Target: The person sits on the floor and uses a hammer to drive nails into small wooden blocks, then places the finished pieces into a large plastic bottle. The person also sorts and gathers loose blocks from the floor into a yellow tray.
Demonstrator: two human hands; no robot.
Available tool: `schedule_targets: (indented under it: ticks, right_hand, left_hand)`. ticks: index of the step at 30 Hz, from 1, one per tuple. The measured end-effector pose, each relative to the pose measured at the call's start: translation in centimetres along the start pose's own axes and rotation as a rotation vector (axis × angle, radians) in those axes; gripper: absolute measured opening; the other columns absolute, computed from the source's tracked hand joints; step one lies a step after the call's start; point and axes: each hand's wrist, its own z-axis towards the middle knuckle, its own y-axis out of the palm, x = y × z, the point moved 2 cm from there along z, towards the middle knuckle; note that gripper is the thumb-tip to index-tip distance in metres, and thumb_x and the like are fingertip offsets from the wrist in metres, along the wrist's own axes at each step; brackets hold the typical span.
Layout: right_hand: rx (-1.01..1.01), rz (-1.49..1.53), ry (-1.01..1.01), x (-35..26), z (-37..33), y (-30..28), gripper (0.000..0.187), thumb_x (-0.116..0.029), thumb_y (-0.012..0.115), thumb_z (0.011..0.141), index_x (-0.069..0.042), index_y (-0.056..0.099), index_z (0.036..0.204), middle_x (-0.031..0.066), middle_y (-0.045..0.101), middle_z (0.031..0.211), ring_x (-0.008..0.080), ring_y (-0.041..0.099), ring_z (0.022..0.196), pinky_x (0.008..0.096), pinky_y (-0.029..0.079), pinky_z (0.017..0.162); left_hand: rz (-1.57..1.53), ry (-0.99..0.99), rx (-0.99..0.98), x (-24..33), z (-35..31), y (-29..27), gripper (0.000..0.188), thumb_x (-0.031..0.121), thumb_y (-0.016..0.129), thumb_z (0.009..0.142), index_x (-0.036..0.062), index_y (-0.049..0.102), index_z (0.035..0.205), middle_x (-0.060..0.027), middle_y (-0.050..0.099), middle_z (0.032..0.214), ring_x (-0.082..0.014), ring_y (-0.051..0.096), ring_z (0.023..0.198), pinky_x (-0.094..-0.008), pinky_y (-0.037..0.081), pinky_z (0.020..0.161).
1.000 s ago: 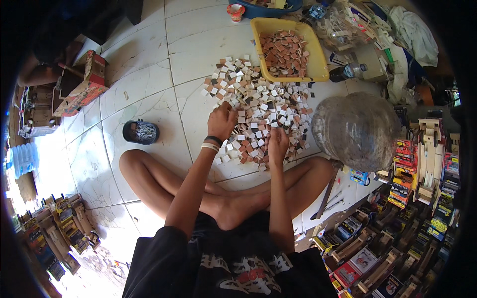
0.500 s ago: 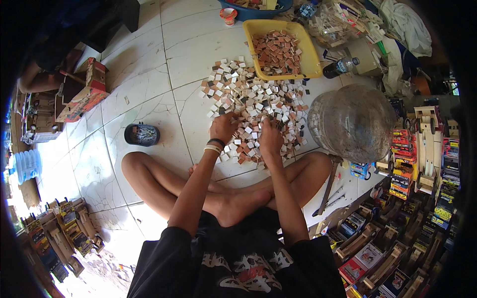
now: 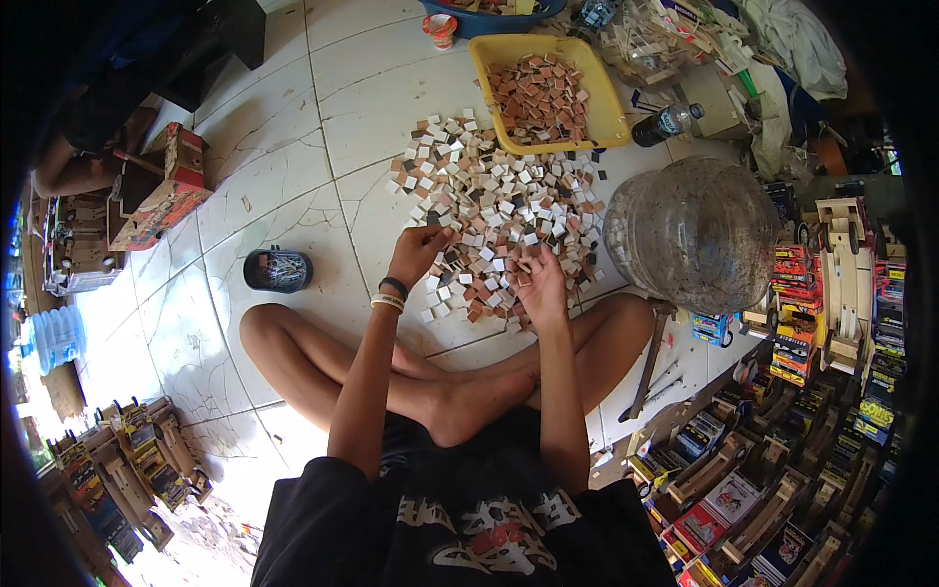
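One dark tub of slender pieces, left; our left hand, fingers curled nearly together, any hold unclear to us; black shirt, printed lettering, bottom centre; small square tiles, heaped at centre; our right hand, half-curled, hold unclear; labelled bottle, upper right; brightly printed boxes, far right.
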Motion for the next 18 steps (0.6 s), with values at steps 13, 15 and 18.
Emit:
schedule_targets:
  ticks: [13,15,18]
  right_hand:
    - [0.372,-1.742,-0.590,2.5,3.4,3.5,0.032,-0.038,0.072,0.095,-0.009,0.075,0.109,0.0181,0.076,0.086,0.0411,0.074,0.087,0.0539,0.056,0.076]
    - [0.359,-1.741,-0.561,2.6,3.1,3.8,0.030,-0.036,0.073,0.095,-0.008,0.075,0.108,0.0175,0.076,0.087,0.0406,0.074,0.085,0.0523,0.056,0.075]
    - [0.308,-1.479,-0.680,2.0,2.9,3.5,0.029,-0.033,0.076,0.094,-0.005,0.077,0.100,0.0160,0.076,0.085,0.0345,0.075,0.080,0.0448,0.055,0.071]
  left_hand:
    - [-0.361,-0.335,0.106,0.7,1.9,0.8,0.032,0.037,0.068,0.102,0.0076,0.065,0.090,-0.0023,0.063,0.073,-0.0179,0.059,0.063,-0.0366,0.048,0.060]
    - [-0.020,-0.203,0.244,0.4,3.5,0.9,0.034,0.038,0.072,0.097,0.0044,0.066,0.094,-0.0106,0.070,0.073,-0.0259,0.067,0.063,-0.0413,0.054,0.062]
    - [0.394,0.011,0.391,1.0,4.6,1.2,0.033,0.037,0.071,0.096,0.0070,0.065,0.108,-0.0204,0.074,0.080,-0.0394,0.074,0.075,-0.0502,0.057,0.069]
